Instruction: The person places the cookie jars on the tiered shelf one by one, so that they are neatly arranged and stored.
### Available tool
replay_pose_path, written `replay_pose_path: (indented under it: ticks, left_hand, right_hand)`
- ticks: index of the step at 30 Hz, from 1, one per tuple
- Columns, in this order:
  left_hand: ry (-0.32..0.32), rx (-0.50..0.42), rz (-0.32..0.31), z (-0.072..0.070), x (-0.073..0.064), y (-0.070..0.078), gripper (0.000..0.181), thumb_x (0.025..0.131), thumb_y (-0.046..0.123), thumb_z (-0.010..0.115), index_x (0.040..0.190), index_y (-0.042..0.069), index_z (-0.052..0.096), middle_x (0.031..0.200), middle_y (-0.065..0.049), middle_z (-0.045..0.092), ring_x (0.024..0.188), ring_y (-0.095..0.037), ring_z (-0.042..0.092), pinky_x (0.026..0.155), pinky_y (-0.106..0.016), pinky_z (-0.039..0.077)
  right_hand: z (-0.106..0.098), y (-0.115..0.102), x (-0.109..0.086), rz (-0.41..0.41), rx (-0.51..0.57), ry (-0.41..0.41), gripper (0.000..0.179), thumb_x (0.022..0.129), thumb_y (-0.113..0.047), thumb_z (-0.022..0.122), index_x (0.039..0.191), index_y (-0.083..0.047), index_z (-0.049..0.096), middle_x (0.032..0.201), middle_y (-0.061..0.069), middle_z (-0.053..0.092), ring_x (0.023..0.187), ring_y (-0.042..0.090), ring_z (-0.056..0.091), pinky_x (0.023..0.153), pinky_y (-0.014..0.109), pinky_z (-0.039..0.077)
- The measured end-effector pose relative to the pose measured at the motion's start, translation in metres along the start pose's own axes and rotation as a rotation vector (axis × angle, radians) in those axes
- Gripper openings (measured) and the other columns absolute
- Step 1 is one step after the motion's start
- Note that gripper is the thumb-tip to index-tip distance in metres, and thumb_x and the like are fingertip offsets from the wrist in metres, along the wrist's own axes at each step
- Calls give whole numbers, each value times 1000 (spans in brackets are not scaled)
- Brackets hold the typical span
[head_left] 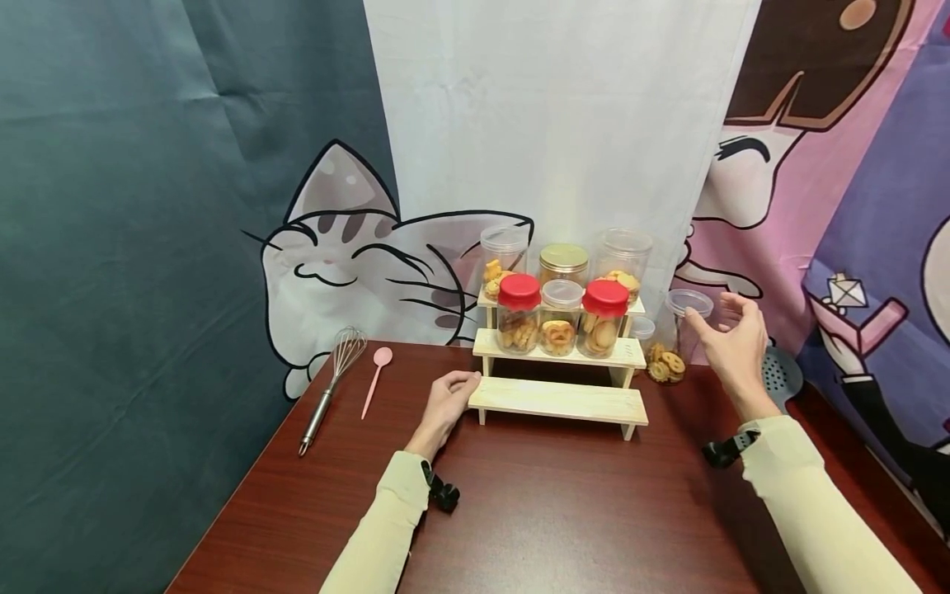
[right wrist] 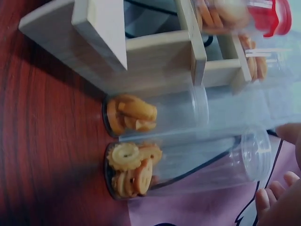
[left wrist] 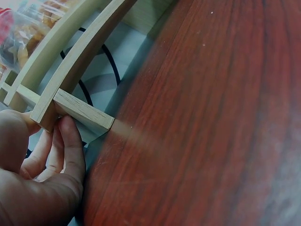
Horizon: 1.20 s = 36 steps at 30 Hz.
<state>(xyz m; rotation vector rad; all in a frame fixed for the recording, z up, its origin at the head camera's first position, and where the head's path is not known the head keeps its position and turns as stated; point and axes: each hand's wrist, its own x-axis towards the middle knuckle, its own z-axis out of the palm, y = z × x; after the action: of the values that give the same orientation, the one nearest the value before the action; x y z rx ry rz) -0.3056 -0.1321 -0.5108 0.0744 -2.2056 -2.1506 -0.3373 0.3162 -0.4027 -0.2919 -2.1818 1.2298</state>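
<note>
A three-step wooden display rack (head_left: 557, 398) stands on the table. My left hand (head_left: 449, 404) grips the left end of its lowest step, thumb on the board's end and fingers below it, as the left wrist view (left wrist: 51, 160) shows. Jars of cookies fill the upper steps, among them two red-lidded jars (head_left: 519, 318) on the middle one. Right of the rack, a tall clear jar (right wrist: 197, 165) with cookies at its bottom stands on the table. My right hand (head_left: 735, 342) is beside this jar's lid, thumb and fingers spread apart. A second clear jar (right wrist: 174, 113) stands between it and the rack.
A whisk (head_left: 334, 388) and a pink spoon (head_left: 378, 371) lie on the table at the left. Behind my right wrist is a grey slotted utensil (head_left: 783, 375). A printed curtain (head_left: 564, 115) hangs along the table's back edge, right behind the rack.
</note>
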Motion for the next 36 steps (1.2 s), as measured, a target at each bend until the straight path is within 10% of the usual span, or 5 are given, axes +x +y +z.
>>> replay_pose_path:
  ticks: [8, 17, 36]
  left_hand:
    - [1, 0, -3, 0, -1, 2, 35, 106, 30, 73, 125, 0, 74, 104, -9, 80, 80, -7, 65, 74, -22, 52]
    - [-7, -15, -4, 0, -1, 2, 38, 106, 29, 72, 127, -3, 72, 110, -16, 80, 81, -7, 66, 74, -20, 53]
    - [-18, -38, -3, 1, -2, 3, 37, 107, 28, 71, 128, -3, 71, 106, -12, 80, 81, -7, 67, 75, -21, 55]
  right_hand:
    - [8, 9, 10, 25, -35, -210, 97, 96, -53, 78, 168, -8, 30, 156, 22, 51, 139, 35, 52, 113, 47, 44]
    - [17, 14, 12, 38, -50, -243, 100, 97, -54, 77, 168, -4, 28, 159, 29, 49, 144, 43, 49, 120, 61, 39]
    - [4, 14, 4, -1, -19, -72, 87, 90, -59, 83, 160, -21, 50, 143, 7, 62, 118, 13, 58, 93, 16, 41]
